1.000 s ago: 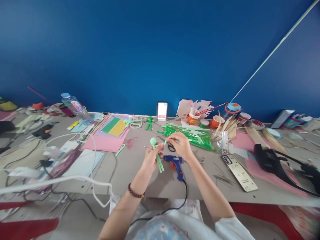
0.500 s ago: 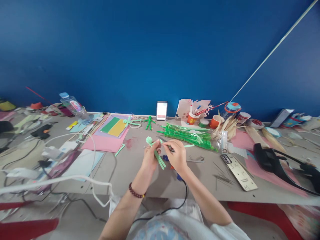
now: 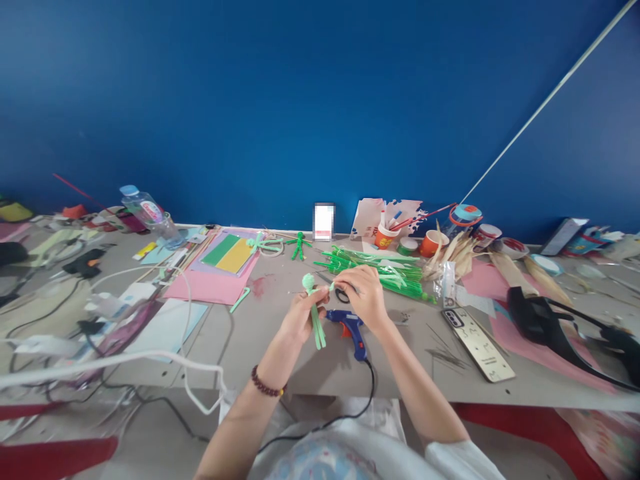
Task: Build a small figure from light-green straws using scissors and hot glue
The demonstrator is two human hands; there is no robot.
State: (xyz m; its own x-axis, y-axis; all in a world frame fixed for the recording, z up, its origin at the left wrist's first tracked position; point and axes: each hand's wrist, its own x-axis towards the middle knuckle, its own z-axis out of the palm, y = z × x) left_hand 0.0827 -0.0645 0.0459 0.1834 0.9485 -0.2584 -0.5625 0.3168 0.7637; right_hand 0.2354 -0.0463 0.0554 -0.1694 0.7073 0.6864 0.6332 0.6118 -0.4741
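Note:
My left hand (image 3: 299, 316) is closed round a pale green pipe-cleaner figure (image 3: 317, 325), its round coiled head above the fingers and two straight legs hanging below. At the right of that hand, my right hand (image 3: 361, 288) pinches a short pale green pipe-cleaner end (image 3: 332, 287); the fingers partly hide it. Below the right hand, a blue glue gun (image 3: 354, 327) with an orange trigger lies on the table. A dark ring-shaped thing (image 3: 342, 296) shows beside the right fingers, too small to name. A finished-looking darker green pipe-cleaner figure (image 3: 299, 247) is farther back.
A bundle of green pipe cleaners (image 3: 400, 277) lies behind my right hand. To the right are a phone (image 3: 477, 343), thin wires (image 3: 447, 353) and paper cups (image 3: 434, 243). Pink paper (image 3: 215, 287) and a white cable (image 3: 150, 357) are at the left. A lit screen (image 3: 323, 222) stands by the wall.
The figure has turned more upright in my left hand. My right hand has shifted up and right, and the glue gun shows more fully.

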